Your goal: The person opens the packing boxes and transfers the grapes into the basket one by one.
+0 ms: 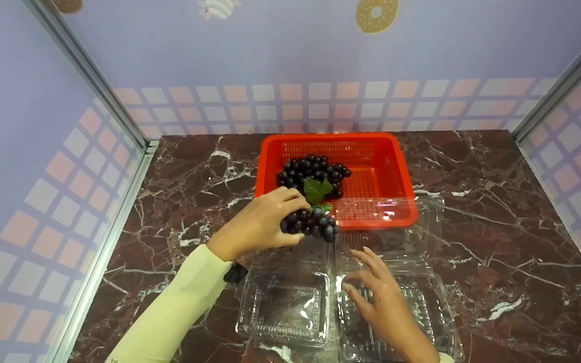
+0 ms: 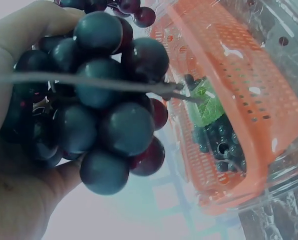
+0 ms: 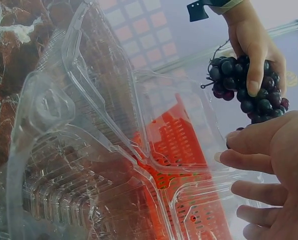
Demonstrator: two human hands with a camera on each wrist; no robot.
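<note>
My left hand [image 1: 263,219] grips a bunch of dark grapes [image 1: 315,224] just in front of the red basket, its fingers and thumb round one end. In the left wrist view the bunch of grapes [image 2: 106,105] fills the near space, with a thin stem crossing it. More dark grapes [image 1: 300,169] lie in the left part of the red plastic basket [image 1: 406,201], with a green leaf [image 1: 315,190] on them. My right hand [image 1: 384,302] hovers over the right clear plastic box [image 1: 449,327], fingers loosely bent and holding nothing. In the right wrist view the held grapes [image 3: 261,95] hang beyond my right fingertips.
A second clear plastic box [image 1: 283,307] stands open at the left, beside the right one. Their raised clear lids [image 1: 421,237] reach back to the basket's front rim. Marbled tabletop [image 1: 497,227] surrounds them, and patterned walls [image 1: 290,50] close in the back and sides.
</note>
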